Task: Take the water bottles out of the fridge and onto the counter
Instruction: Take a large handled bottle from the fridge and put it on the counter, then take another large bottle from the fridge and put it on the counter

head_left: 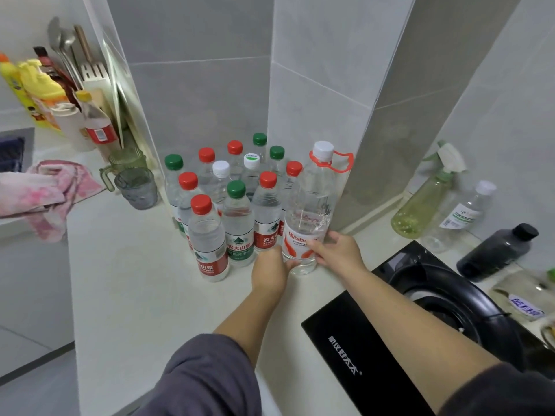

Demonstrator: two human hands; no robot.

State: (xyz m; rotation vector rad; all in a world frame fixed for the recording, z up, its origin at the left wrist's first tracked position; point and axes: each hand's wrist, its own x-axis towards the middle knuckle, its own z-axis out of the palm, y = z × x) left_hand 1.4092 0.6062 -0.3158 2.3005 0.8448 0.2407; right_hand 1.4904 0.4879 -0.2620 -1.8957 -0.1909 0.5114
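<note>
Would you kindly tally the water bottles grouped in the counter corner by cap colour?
Red caps: 6
Green caps: 4
White caps: 3, counting the large bottle held by the left hand and right hand
Total: 13 bottles

clear glossy plastic water bottles (237,223), smooth matt pale counter (135,280), glossy black glass stove top (354,349), soft pink cloth towel (51,190), matt grey wall tiles (198,94).
</note>
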